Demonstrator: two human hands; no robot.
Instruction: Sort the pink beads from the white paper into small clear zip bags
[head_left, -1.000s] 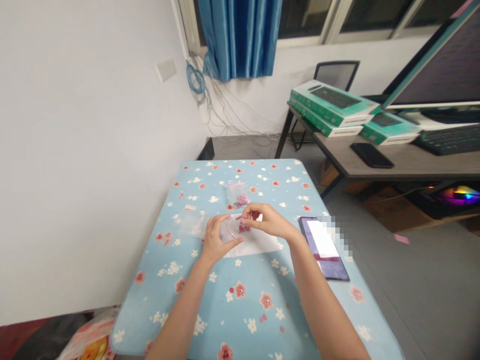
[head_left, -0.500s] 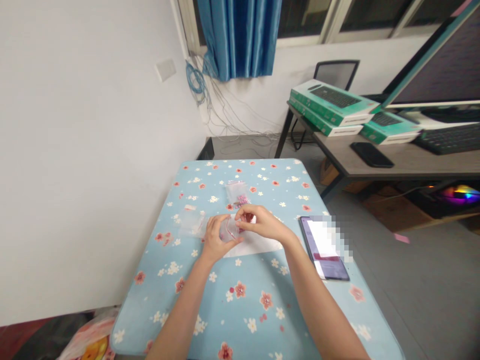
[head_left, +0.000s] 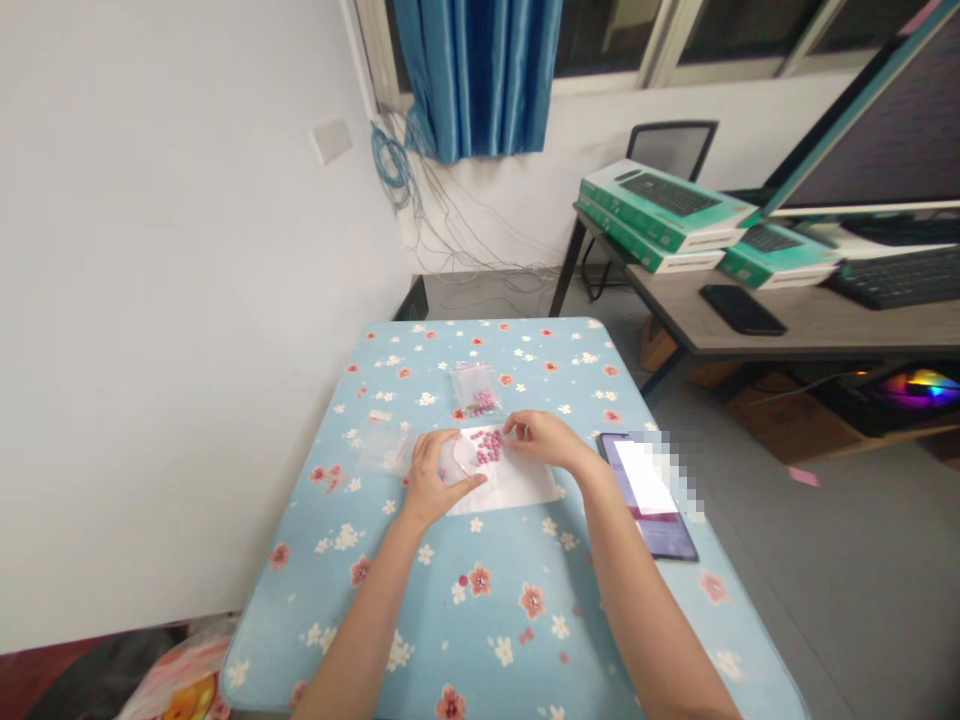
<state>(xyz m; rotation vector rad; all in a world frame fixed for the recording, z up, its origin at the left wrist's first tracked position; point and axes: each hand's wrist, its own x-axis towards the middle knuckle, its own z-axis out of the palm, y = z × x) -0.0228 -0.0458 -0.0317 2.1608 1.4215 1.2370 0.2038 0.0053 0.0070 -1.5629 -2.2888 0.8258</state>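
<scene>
My left hand [head_left: 433, 482] is closed on the edge of a small clear zip bag [head_left: 459, 458], its thumb and fingers on either side of the bag's mouth. Just right of that mouth, a cluster of pink beads [head_left: 489, 446] lies on a white sheet of paper [head_left: 521, 487]. My right hand [head_left: 541, 440] hovers at the right edge of the beads, fingertips curled together; whatever they pinch is too small to make out. Behind the beads lies another clear bag [head_left: 476, 388] with pink beads in it.
Left of my left hand is a flat clear bag [head_left: 381, 447]. A phone [head_left: 652, 500] lies at the right side of the flowered table [head_left: 450, 620]. Beyond stands a desk [head_left: 825, 325] with keyboard boxes [head_left: 667, 205] and a monitor [head_left: 885, 130].
My right hand has moved right, away from the bag's mouth, so the beads on the paper show. My left hand has stayed in place with the bag.
</scene>
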